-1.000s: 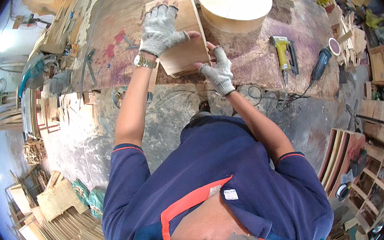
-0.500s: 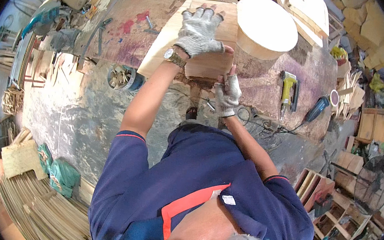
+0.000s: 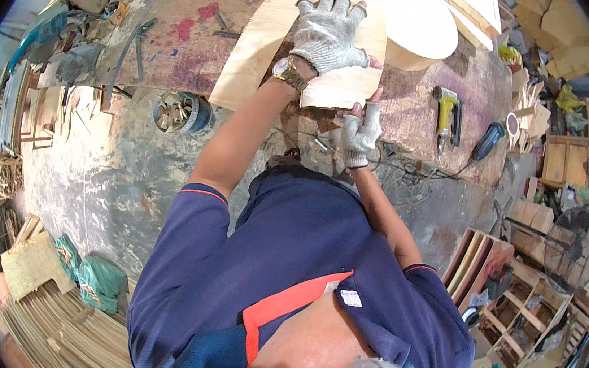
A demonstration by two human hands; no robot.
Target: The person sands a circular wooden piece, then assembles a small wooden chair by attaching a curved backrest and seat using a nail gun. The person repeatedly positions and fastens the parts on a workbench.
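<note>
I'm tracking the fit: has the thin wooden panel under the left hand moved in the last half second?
Yes: the thin wooden panel has moved right, farther from the red stain on the workbench.

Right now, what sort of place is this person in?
Probably a woodworking shop. There's a pale wooden panel under the left hand, a yellow handheld tool on the workbench, and a big stack of long wood strips.

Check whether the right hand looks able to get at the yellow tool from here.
Probably yes: the right hand is by the near edge of the workbench, the yellow tool lies to its right, and bare surface shows between them.
</note>
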